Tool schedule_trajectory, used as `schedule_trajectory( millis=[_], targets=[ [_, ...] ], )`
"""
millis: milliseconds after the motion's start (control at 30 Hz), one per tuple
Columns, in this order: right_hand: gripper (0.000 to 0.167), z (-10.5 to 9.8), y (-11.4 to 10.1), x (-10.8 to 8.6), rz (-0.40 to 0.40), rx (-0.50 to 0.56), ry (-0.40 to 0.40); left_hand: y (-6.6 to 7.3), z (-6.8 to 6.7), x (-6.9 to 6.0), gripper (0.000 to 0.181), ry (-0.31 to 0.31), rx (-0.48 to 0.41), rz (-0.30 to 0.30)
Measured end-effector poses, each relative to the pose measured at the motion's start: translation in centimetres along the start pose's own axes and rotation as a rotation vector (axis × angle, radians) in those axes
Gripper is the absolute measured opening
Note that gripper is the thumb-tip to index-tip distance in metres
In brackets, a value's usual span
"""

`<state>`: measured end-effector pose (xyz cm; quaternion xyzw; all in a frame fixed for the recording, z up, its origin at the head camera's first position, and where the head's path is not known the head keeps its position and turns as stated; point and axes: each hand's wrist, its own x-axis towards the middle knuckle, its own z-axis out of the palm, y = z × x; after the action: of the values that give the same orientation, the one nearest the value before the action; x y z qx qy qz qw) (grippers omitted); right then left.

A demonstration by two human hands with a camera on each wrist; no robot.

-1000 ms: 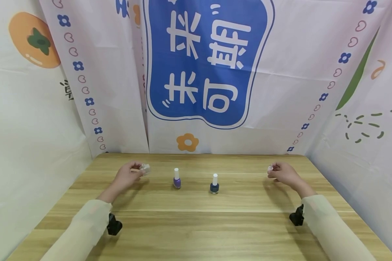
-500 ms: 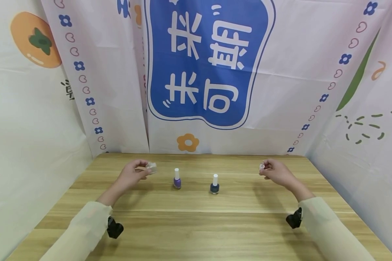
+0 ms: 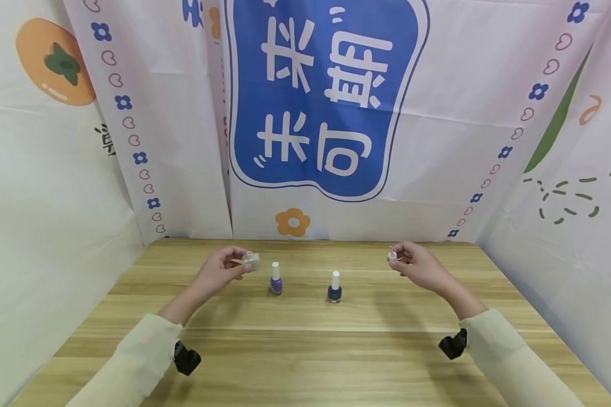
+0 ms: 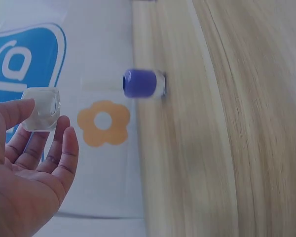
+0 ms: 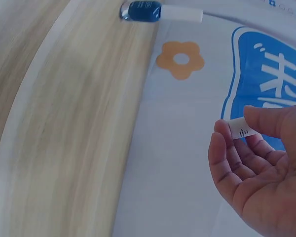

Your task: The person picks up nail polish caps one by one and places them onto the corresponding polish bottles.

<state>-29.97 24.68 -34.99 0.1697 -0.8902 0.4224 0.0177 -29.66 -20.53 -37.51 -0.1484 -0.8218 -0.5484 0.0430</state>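
My left hand point(image 3: 224, 267) pinches a small, clear, squarish bottle point(image 4: 41, 109) between thumb and fingers, above the table's far part. My right hand point(image 3: 420, 267) pinches a small white cap point(image 5: 240, 129) with dark marks on its side. Between the hands, a purple nail polish bottle point(image 3: 276, 284) with a tall white cap stands upright, nearer the left hand. A dark blue nail polish bottle point(image 3: 334, 292), also white-capped, stands upright to its right. The held bottle and cap are apart, each off the table.
The wooden table point(image 3: 305, 362) reaches back to a printed white cloth point(image 3: 438, 141) hanging behind it. More cloth hangs on both sides. A black wrist camera point(image 3: 186, 358) sits on the left wrist, and another camera point(image 3: 453, 344) on the right.
Both hands have moved inward: the left one rightward with the clear bottle, the right one leftward with the white cap, both slightly higher. The two standing nail polish bottles have not moved.
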Motion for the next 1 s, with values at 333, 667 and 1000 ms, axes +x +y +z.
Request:
schedule_trajectory(
  millis=[333, 667, 1000],
  targets=[
    [0.018, 1.2, -2.3, -0.2, -0.077, -0.013, -0.005, 1.6, 2.4, -0.4, 0.031, -0.057, -0.04, 0.024],
    [0.016, 2.1, -4.0, -0.5, -0.14, -0.021, -0.031, 2.2, 4.8, -0.8, 0.032, -0.13, -0.029, 0.022],
    [0.018, 3.3, -5.1, -0.7, -0.174, -0.014, -0.062, 2.6, 7.3, -1.2, 0.025, -0.19, -0.03, 0.031]
  ],
)
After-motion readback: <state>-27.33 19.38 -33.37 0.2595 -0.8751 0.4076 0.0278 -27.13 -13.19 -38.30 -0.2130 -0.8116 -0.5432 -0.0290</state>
